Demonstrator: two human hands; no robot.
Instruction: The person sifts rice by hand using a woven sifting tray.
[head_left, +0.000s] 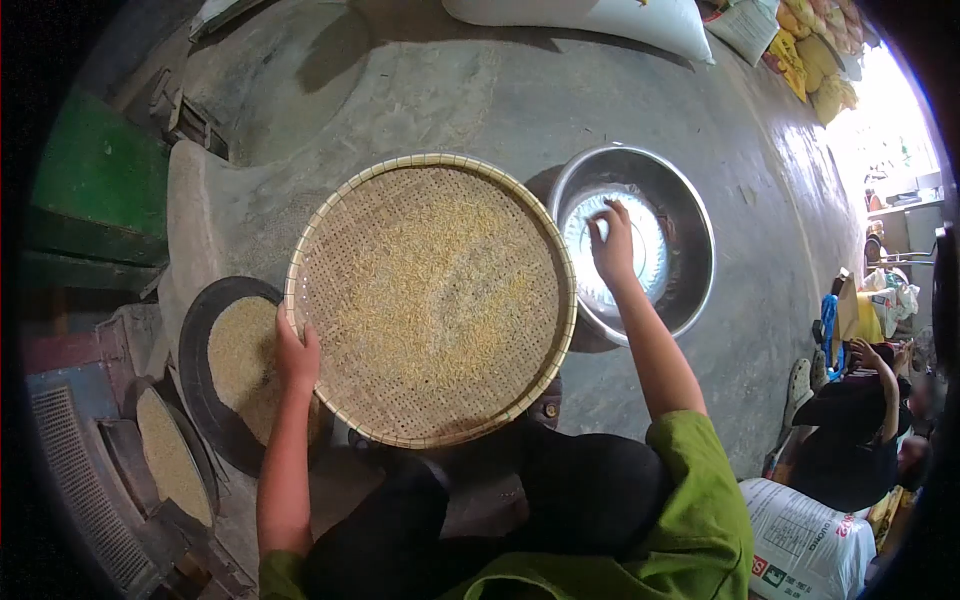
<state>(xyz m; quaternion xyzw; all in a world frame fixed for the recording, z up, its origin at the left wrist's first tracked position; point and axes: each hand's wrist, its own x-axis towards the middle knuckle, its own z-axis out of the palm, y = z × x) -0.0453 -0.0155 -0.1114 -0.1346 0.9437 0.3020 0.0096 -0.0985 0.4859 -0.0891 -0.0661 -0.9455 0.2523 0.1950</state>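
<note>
A round woven bamboo sieve [430, 300] covered with pale rice grain rests over my knees. My left hand [296, 355] grips its left rim. My right hand [612, 243] reaches over a large steel basin [690, 250] to the right of the sieve, fingers pinched together above the basin's shiny bottom. Whether the fingers hold grains is too small to tell.
A dark round pan [215, 380] with grain lies left of the sieve, another grain pan [172, 455] lower left. White sacks [610, 20] lie at the back, a printed sack [805, 545] at right. Another person [860, 420] sits at the right on the concrete floor.
</note>
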